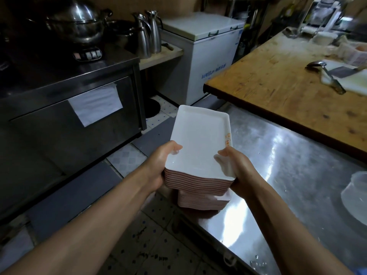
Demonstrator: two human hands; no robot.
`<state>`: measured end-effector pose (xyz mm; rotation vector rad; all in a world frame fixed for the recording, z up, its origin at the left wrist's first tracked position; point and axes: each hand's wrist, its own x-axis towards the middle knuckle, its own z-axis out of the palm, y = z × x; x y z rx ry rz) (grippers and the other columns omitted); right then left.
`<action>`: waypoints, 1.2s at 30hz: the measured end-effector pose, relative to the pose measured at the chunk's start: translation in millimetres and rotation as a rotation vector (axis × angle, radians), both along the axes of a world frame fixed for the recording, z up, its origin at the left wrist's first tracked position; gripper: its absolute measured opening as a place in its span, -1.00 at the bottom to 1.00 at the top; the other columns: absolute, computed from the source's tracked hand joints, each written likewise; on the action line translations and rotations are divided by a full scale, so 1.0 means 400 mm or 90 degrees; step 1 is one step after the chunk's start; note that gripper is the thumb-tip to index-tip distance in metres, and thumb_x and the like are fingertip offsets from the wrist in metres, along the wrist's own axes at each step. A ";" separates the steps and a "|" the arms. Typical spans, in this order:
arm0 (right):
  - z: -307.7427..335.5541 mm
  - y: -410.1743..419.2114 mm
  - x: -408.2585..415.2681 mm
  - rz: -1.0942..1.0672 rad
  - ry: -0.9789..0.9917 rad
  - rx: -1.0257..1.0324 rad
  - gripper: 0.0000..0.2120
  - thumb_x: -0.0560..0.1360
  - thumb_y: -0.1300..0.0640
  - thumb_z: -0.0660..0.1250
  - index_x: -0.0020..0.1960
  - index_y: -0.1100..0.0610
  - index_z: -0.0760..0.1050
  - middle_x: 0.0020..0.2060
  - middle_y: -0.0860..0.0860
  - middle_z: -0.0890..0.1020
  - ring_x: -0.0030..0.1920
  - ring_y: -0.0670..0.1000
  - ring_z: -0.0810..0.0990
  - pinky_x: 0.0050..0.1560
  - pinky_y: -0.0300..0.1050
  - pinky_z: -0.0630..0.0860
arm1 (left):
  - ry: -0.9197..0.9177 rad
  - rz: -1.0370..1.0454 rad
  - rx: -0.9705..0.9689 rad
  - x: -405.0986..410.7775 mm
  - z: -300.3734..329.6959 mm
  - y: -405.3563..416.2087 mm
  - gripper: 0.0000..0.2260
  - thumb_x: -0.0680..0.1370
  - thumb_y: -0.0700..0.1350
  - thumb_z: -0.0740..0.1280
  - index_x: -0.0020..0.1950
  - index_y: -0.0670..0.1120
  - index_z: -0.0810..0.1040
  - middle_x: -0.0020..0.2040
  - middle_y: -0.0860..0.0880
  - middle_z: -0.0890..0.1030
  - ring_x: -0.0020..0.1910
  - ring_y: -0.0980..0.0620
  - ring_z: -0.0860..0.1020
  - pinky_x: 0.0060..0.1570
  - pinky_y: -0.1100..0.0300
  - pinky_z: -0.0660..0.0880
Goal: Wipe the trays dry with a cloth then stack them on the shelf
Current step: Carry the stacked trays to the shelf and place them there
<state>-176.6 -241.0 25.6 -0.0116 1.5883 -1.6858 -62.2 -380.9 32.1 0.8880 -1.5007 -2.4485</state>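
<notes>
A thick stack of rectangular trays (198,143), white on top with pink undersides, is held up between both hands in front of me. My left hand (160,165) grips the stack's near left edge, thumb on the top tray. My right hand (238,167) grips the near right edge, thumb over the rim. A small orange print marks the top tray's right rim. Below it a second, shorter stack of trays (204,201) rests on the corner of the steel counter (297,175). No cloth is in view.
A wooden worktop (288,80) with a ladle (325,76) lies at right. A clear plastic tub (355,197) stands on the steel counter. A dark steel cabinet (69,108) with pots and kettles is at left, a white chest freezer (206,56) behind. The floor is tiled.
</notes>
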 end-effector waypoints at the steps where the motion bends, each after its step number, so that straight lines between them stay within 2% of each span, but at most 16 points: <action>1: 0.024 -0.005 -0.004 0.008 0.010 0.003 -0.92 0.51 0.19 0.20 -0.04 0.13 0.45 -0.25 -0.01 0.57 -0.26 -0.08 0.54 -0.27 -0.21 0.39 | 0.007 0.003 -0.002 0.001 0.020 -0.003 -0.81 0.54 -0.16 0.18 -0.07 -0.09 0.60 -0.18 -0.06 0.68 -0.20 -0.01 0.63 -0.23 0.19 0.53; 6: 0.162 -0.037 -0.014 0.024 0.044 -0.014 -0.93 0.50 0.17 0.20 -0.04 0.14 0.44 -0.27 0.05 0.58 -0.36 -0.04 0.54 -0.39 -0.22 0.42 | 0.022 0.028 -0.023 0.009 0.131 -0.020 -0.80 0.52 -0.13 0.20 0.00 -0.09 0.60 -0.05 -0.12 0.67 -0.07 -0.09 0.61 -0.10 0.09 0.52; 10: 0.248 -0.066 -0.008 0.046 0.057 -0.065 -0.91 0.48 0.20 0.22 -0.02 0.14 0.45 -0.25 0.09 0.59 -0.50 -0.11 0.58 -0.56 -0.34 0.39 | 0.061 0.042 -0.038 0.030 0.215 -0.041 -0.82 0.51 -0.11 0.22 -0.05 -0.08 0.62 -0.17 -0.06 0.69 -0.21 -0.01 0.64 -0.27 0.18 0.54; 16: 0.325 -0.148 0.012 0.128 0.120 -0.098 -0.76 0.45 0.18 0.24 0.12 0.14 0.47 -0.10 0.13 0.64 -0.25 0.06 0.62 -0.31 -0.15 0.52 | 0.125 0.083 -0.040 0.084 0.303 -0.098 -0.85 0.51 -0.16 0.24 -0.04 -0.09 0.60 -0.16 -0.08 0.69 -0.27 -0.01 0.66 -0.37 0.22 0.55; 17: 0.333 -0.168 0.016 0.136 0.132 -0.102 -0.74 0.45 0.18 0.24 0.13 0.14 0.47 -0.07 0.14 0.64 -0.21 0.08 0.62 -0.26 -0.12 0.53 | 0.127 0.089 -0.039 0.092 0.313 -0.113 -0.86 0.51 -0.16 0.24 -0.04 -0.09 0.59 -0.14 -0.10 0.68 -0.25 -0.04 0.65 -0.34 0.20 0.56; 20: 0.347 -0.242 0.031 0.161 0.158 -0.108 -0.69 0.43 0.16 0.24 0.17 0.08 0.47 0.05 0.17 0.61 -0.12 0.12 0.60 -0.17 -0.06 0.51 | 0.135 0.113 -0.061 0.113 0.329 -0.181 -0.87 0.50 -0.18 0.26 -0.04 -0.06 0.58 -0.06 -0.13 0.66 -0.10 -0.10 0.61 -0.10 0.08 0.53; 23: 0.352 -0.340 0.048 0.182 0.178 -0.150 -0.63 0.44 0.19 0.22 0.24 0.06 0.44 0.12 0.18 0.59 -0.09 0.13 0.60 -0.29 -0.11 0.54 | 0.150 0.127 -0.084 0.127 0.330 -0.283 -0.82 0.50 -0.20 0.25 0.01 -0.02 0.59 -0.03 -0.11 0.68 -0.01 -0.13 0.60 -0.01 0.04 0.51; 27: 0.348 -0.498 0.076 0.166 0.198 -0.164 -0.42 0.28 0.13 0.29 0.31 -0.02 0.38 0.15 0.13 0.57 0.02 0.16 0.60 -0.24 -0.08 0.55 | 0.173 0.106 -0.095 0.143 0.326 -0.451 -0.72 0.50 -0.20 0.25 0.14 0.07 0.55 -0.05 -0.06 0.69 -0.04 -0.12 0.64 -0.13 0.06 0.55; 31: 0.341 -0.653 0.096 0.112 0.204 -0.188 -0.56 0.45 0.25 0.21 0.26 -0.10 0.43 -0.01 0.03 0.67 -0.10 0.08 0.67 -0.30 -0.13 0.57 | 0.164 0.076 -0.103 0.143 0.331 -0.624 -0.66 0.51 -0.17 0.26 0.26 0.08 0.49 -0.04 -0.04 0.69 -0.04 -0.12 0.64 -0.17 0.06 0.55; 34: 0.340 -0.744 0.088 0.069 0.215 -0.160 -0.53 0.46 0.25 0.21 0.32 -0.11 0.38 0.10 0.04 0.60 0.03 0.13 0.60 -0.25 -0.11 0.56 | 0.181 0.051 -0.121 0.122 0.337 -0.727 -0.65 0.53 -0.16 0.24 0.26 0.15 0.46 -0.07 0.01 0.69 -0.16 -0.02 0.67 -0.36 0.18 0.54; 36: 0.340 -0.790 0.068 0.063 0.216 -0.153 -0.52 0.46 0.24 0.22 0.33 -0.11 0.36 0.15 0.04 0.57 0.09 0.16 0.57 -0.16 -0.07 0.56 | 0.189 0.031 -0.119 0.097 0.336 -0.779 -0.65 0.54 -0.17 0.22 0.26 0.16 0.45 -0.09 0.04 0.69 -0.21 0.04 0.67 -0.40 0.21 0.53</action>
